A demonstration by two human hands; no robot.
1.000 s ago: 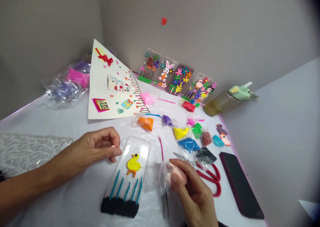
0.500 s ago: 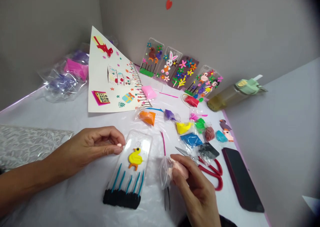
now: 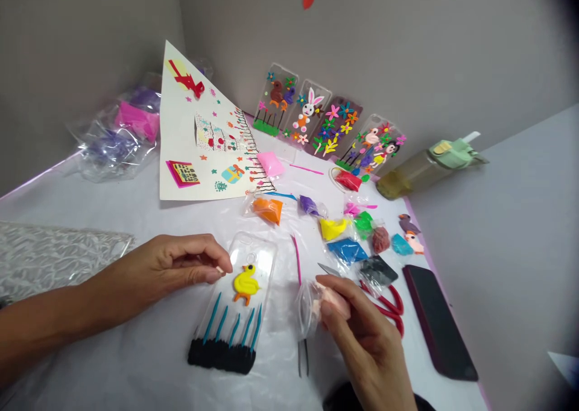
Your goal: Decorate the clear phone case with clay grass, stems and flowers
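A clear phone case [image 3: 266, 260] lies in front of me, bearing a yellow clay duck [image 3: 245, 283], teal clay stalks and a black clay strip along its lower edge. At the case's upper left, my left hand [image 3: 181, 263] pinches a small bit of pale pink clay [image 3: 220, 270] between thumb and fingertips. To the right of the case, my right hand [image 3: 362, 332] grips a small clear bag of pale pink clay [image 3: 335, 302], its open mouth facing left. Tweezers [image 3: 303, 360] lie partly under that bag, and a pink modelling tool [image 3: 296, 260] lies just beyond it.
Bags of coloured clay, such as orange [image 3: 268, 210] and blue [image 3: 347, 250], lie beyond my hands. Red-handled scissors [image 3: 395, 302] and a phone [image 3: 438, 320] are at right. Decorated cases [image 3: 310, 109] lean on the wall near a bottle [image 3: 425, 167]. A printed card [image 3: 181, 122] stands at left.
My right hand has moved slightly right with the bag of clay. The left fingers have turned a little, so less of the pink bit shows. The view has shifted slightly.
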